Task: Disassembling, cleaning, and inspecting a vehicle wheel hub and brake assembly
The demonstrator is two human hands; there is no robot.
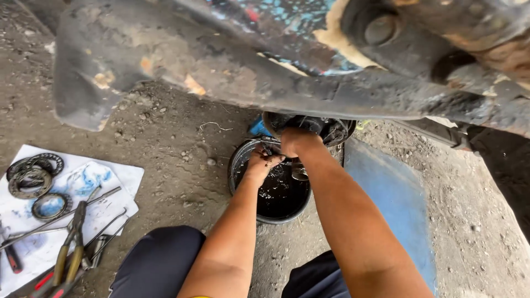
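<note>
My left hand [264,163] was at center frame, over the black bucket [241,157] of dark oily liquid, fingers curled tight on a small greasy metal part [267,148]. Couldn't make out what the part was, too smeared. My right hand [297,140] sat just above and right of it, pressed up against the round dirty hub [331,129] under the vehicle frame [221,66]; fingers hidden behind it, so can't tell whether the grip was wide or closed. A small metal cup-like pc [300,171] sat at the bucket's right rim, near my right forearm. Lower left of frame: white paper sheet [124,179] on the dirt w/ bearing rings [32,174], pliers w/ yellowish handles [70,254] and thin rods [66,215]. Blue mat [397,209] lay right of the bucket.
</note>
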